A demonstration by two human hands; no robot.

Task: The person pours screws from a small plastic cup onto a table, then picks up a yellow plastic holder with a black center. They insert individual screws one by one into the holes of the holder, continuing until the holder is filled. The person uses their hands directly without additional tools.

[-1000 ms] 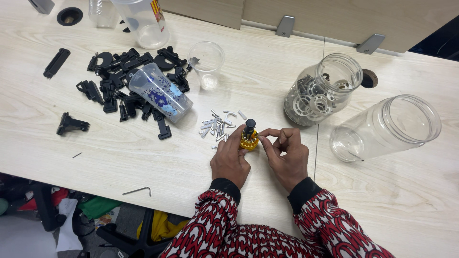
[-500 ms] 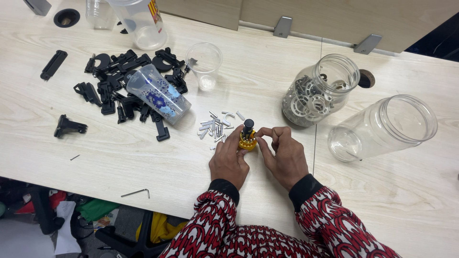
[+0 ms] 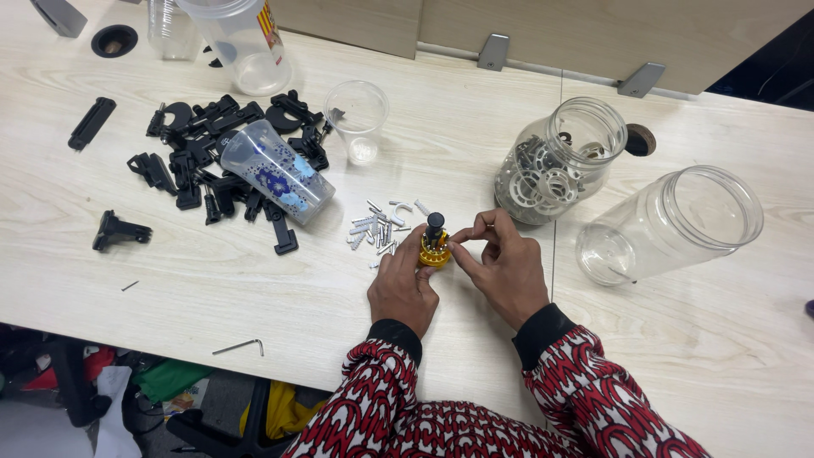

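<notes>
At desk edge | left hand (image 3: 402, 287) grips yellow part (image 3: 434, 252) | right hand (image 3: 506, 270) fingertips pinch at its rim | best: steady base, seat small pieces squarely

Both hands meet, left hand (image 3: 404, 284) cupped, right hand (image 3: 506, 268) apparently pinching.

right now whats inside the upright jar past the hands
The upright jar holds a heap of white and grey ring-shaped parts against its wall. How far down the pile goes, and what lies beneath it, is hidden by the parts themselves.
</notes>
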